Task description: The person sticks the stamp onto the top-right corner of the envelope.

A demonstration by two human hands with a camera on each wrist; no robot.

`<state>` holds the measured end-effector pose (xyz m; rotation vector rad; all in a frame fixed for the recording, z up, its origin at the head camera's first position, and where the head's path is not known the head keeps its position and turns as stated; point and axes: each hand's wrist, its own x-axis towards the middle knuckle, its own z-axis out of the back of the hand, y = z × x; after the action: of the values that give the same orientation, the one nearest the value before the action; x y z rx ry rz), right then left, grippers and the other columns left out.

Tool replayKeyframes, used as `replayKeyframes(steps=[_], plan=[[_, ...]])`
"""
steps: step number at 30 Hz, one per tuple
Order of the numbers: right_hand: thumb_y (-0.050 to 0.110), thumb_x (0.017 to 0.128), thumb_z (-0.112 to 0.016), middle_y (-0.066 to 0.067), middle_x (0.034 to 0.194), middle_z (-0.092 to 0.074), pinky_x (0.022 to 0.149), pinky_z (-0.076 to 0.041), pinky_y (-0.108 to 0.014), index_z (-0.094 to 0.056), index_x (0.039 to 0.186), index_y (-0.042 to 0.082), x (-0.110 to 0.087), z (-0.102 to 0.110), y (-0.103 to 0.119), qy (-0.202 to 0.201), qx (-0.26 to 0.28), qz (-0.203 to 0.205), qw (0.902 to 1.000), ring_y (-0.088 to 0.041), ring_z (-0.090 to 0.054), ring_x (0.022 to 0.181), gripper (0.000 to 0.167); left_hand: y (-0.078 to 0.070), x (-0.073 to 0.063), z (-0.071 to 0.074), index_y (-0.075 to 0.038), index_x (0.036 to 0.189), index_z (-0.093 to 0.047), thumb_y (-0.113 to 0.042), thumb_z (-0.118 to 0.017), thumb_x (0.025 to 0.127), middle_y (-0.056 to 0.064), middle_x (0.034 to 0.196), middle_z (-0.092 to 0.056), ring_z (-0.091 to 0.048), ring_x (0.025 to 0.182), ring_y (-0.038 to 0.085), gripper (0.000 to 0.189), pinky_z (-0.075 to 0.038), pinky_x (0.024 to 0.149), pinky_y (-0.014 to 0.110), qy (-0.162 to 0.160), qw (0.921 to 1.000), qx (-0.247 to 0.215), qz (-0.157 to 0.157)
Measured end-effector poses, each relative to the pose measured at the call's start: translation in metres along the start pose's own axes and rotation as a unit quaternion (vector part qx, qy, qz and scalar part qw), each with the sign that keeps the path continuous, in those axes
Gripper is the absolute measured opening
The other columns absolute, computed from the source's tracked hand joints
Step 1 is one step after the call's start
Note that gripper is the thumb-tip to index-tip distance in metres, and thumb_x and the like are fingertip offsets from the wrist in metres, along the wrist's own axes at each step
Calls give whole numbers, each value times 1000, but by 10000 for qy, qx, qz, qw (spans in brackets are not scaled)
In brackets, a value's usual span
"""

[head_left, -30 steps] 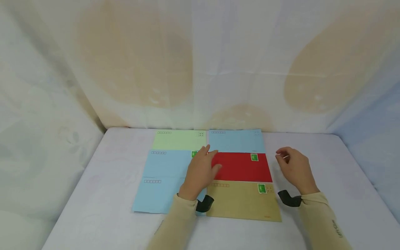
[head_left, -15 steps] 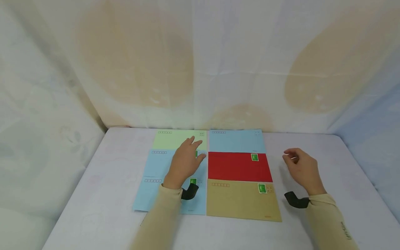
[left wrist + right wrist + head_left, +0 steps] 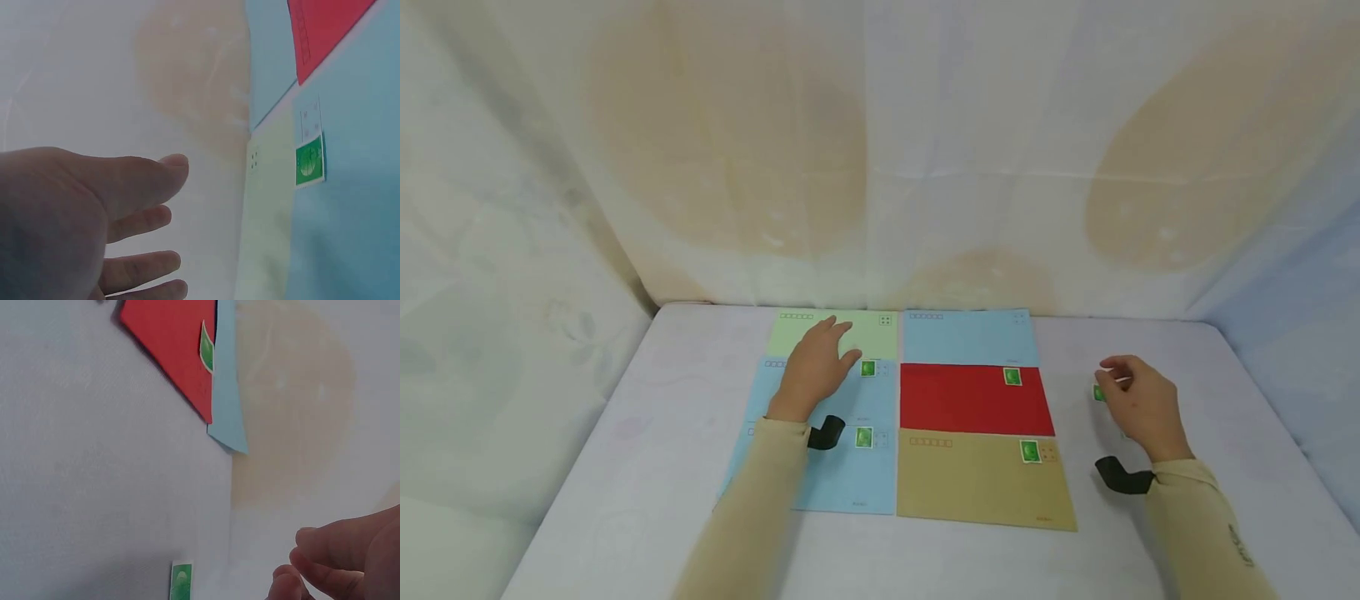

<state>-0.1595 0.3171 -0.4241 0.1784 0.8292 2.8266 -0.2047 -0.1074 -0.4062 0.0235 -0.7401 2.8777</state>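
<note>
My left hand [image 3: 812,371] hovers over the left column of envelopes, fingers spread and nothing held. Under it lie a pale green envelope [image 3: 865,333] and two light blue envelopes, the middle one [image 3: 880,396] and the near one [image 3: 850,483]. Each blue one bears a green stamp, the middle stamp [image 3: 868,368] and the near stamp [image 3: 864,437]. At the right, my right hand [image 3: 1142,408] hangs above the table with fingers loosely curled and thumb near the forefinger; nothing shows between them. A loose green stamp [image 3: 181,581] lies below it, partly hidden in the head view.
The right column holds a blue envelope [image 3: 970,337] without a green stamp, a red envelope [image 3: 962,400] and a tan envelope [image 3: 977,492], the last two stamped. Everything lies on a white-covered table [image 3: 647,417]. A patterned curtain [image 3: 880,167] stands behind.
My left hand has moved left and back, uncovering the stamps on the blue envelopes. My right hand has drifted right, and a loose stamp now shows beside its fingers.
</note>
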Motion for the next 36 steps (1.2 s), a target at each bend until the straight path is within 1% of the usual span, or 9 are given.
replayKeyframes(steps=[3,6,12,15,20,26,30,36], plan=[[22,103,-54,-30,114,-60,72,-55,-49,-56,128,-8,2,-1,-5,19,-9,-61,10000,-44,-60,100,39,8,6,0,-3,143,-55,-24,-67,98,21,151,-47,-42,141,36,51,-36,115,49,-26,10000,-27,25],[21,103,-54,-31,115,-59,75,-54,-53,-55,128,-9,3,-2,-10,69,-39,-42,10000,-46,-60,101,40,16,13,-1,-2,144,-53,-25,-66,99,21,151,-46,-41,142,36,52,-34,116,49,-46,9999,-98,64],[19,101,-55,-33,116,-59,75,-54,-54,-56,126,-10,5,-3,-18,306,-185,1,9994,-47,-60,102,39,32,27,-3,-1,146,-49,-26,-61,102,21,152,-45,-37,144,36,53,-29,119,47,44,9996,-149,231],[19,101,-56,-34,116,-59,74,-54,-53,-56,125,-11,6,-3,-20,421,-260,-5,9988,-48,-59,102,39,40,34,-4,1,145,-50,-25,-60,102,22,151,-46,-37,144,36,52,-30,118,48,32,9994,-102,320],[20,101,-55,-34,117,-58,77,-53,-55,-55,126,-12,7,-3,-23,573,-369,-33,9977,-47,-58,101,41,53,43,-7,3,144,-51,-25,-60,102,22,150,-47,-39,142,38,51,-31,117,49,60,9993,32,371],[20,99,-56,-35,117,-57,81,-51,-58,-54,127,-13,9,-2,-27,814,-439,9,9957,-48,-57,102,42,63,46,-4,5,143,-51,-26,-62,100,24,150,-46,-41,139,41,54,-33,116,50,270,9984,207,447],[20,99,-57,-36,117,-56,82,-51,-59,-53,127,-14,8,0,-27,932,-448,60,9946,-49,-57,104,44,66,47,-2,5,144,-49,-28,-63,99,25,152,-43,-38,141,41,57,-32,116,51,418,9973,374,470],[21,99,-57,-36,118,-56,84,-51,-60,-52,128,-14,9,1,-30,1059,-458,55,9933,-50,-56,106,45,68,47,-3,5,145,-48,-32,-64,98,28,154,-38,-32,145,44,62,-29,118,53,595,9961,444,479]])
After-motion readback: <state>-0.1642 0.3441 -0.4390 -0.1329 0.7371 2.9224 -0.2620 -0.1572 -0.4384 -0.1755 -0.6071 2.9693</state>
